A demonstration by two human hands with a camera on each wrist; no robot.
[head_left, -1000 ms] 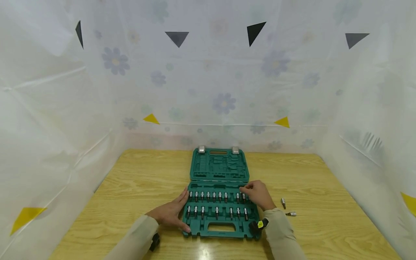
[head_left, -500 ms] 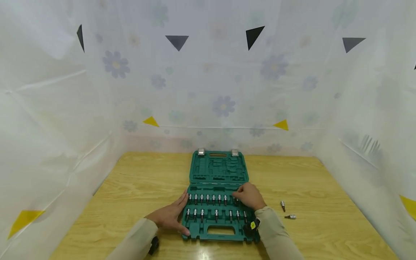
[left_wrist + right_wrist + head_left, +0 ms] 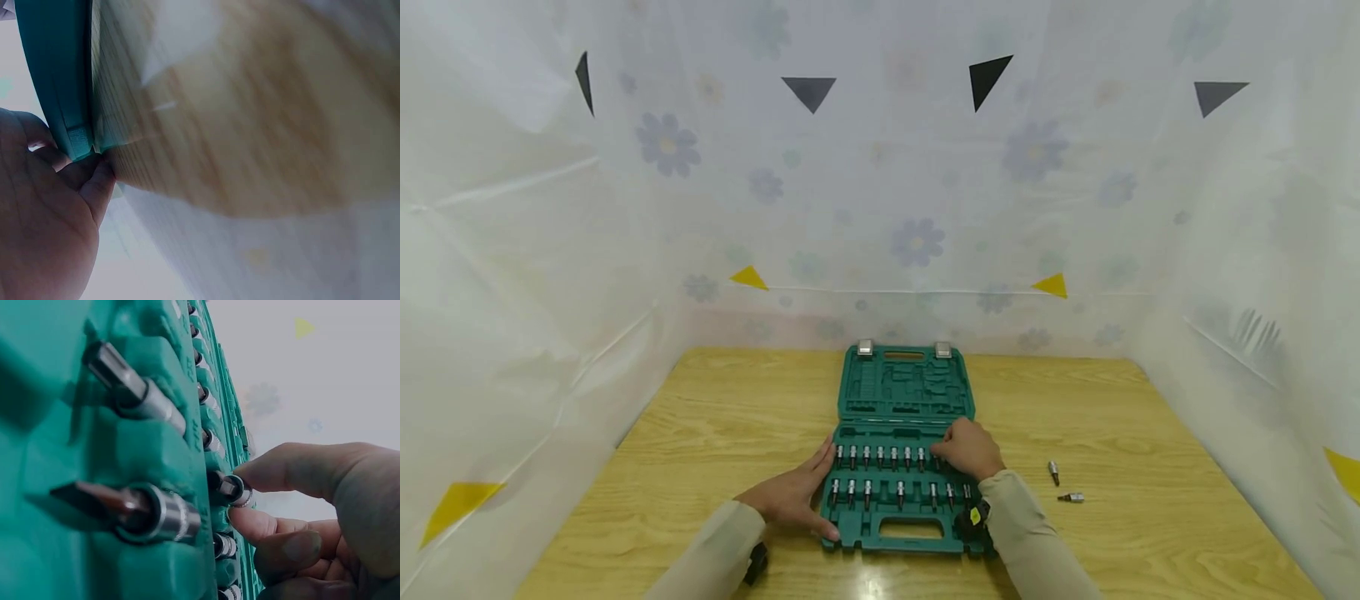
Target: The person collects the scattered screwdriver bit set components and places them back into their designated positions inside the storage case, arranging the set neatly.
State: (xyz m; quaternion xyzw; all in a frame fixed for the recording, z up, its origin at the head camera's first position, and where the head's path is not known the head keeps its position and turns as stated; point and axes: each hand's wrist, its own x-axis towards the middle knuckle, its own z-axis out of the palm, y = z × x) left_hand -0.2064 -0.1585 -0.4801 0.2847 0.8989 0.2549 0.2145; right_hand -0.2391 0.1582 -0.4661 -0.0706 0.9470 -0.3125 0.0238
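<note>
Moving leftward along the green case's (image 3: 856, 525) upper row, the right hand (image 3: 973, 450) now pinches a socket bit (image 3: 240, 490) between thumb and fingertip, apparently in what was a gap one second ago. That slot seems filled. The left hand (image 3: 790, 496), fingers extended, braces the case's left edge. Two loose bits (image 3: 1054, 473) lie right of the case.

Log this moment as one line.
right hand: pinches socket bit, far row | left hand: touches green case, left side | two loose bits: on table, right of case
</note>
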